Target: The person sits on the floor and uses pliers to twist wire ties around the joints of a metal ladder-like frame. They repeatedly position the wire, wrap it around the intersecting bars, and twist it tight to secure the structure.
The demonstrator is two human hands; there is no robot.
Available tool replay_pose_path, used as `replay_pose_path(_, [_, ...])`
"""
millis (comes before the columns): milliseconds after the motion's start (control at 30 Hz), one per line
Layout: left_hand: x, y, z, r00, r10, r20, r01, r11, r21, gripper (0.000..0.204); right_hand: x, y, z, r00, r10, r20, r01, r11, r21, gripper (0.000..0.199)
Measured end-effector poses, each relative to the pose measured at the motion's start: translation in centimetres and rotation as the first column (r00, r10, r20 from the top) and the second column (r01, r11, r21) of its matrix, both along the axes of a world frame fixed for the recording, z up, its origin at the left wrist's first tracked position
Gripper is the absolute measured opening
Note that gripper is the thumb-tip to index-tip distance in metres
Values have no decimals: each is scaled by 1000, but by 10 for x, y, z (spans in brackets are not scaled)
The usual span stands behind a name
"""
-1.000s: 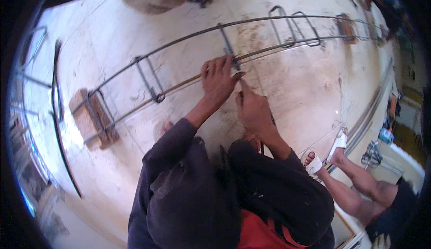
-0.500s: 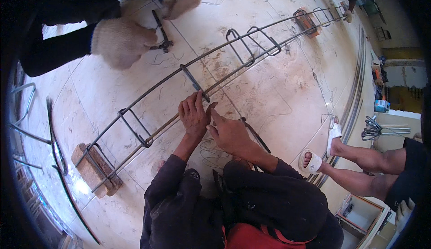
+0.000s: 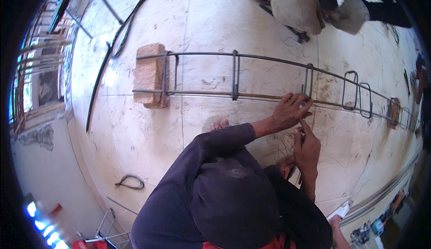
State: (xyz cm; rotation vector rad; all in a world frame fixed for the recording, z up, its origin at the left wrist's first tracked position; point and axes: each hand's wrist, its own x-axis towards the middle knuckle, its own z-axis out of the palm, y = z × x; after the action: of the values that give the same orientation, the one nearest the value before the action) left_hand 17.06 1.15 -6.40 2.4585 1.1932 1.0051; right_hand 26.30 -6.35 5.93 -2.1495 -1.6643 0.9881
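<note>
A long frame of steel rods (image 3: 202,92) with bent-wire stirrups (image 3: 235,76) lies across the floor, its left end on a reddish brick (image 3: 151,69). My left hand (image 3: 288,112) is closed over the near rod, close to where a stirrup (image 3: 310,79) meets it. Just below, my right hand (image 3: 308,150) has its index finger raised to the left fingertips, thumb close by. Anything between its fingers is too small to make out. Loose thin wires (image 3: 282,144) lie beside the right hand.
Across the frame a co-worker's gloved hands (image 3: 352,16) are near a dark hand tool (image 3: 298,35). A second brick (image 3: 393,112) supports the frame at the right. Wire bundles (image 3: 131,182) lie at left; long bars (image 3: 381,199) lie at lower right.
My view has swung to the left, so the frame now runs nearly level. Both hands stay at the same stirrup joint. The co-worker's gloved hands have come closer together.
</note>
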Motion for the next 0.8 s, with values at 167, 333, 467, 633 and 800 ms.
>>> replay_pose_path(167, [0,0,2,998,7,57,-9,999,36,44,1,2,-1,999,39,-5,-39,998,43,33])
replay_pose_path(333, [3,-1,0,999,15,43,-15,1000,19,42,0,5,4,1000,18,-23,-17,999,38,31])
replay_pose_path(467, [5,0,-3,998,15,56,-18,999,51,40,1,6,6,999,-13,-32,16,995,97,30])
replay_pose_path(633, [0,3,-4,995,-12,95,11,1000,10,38,23,22,7,997,-57,-44,67,961,269,31])
replay_pose_path(800, [-4,9,9,986,-19,163,19,1000,2,33,47,50,17,986,-37,-161,75,968,238,31])
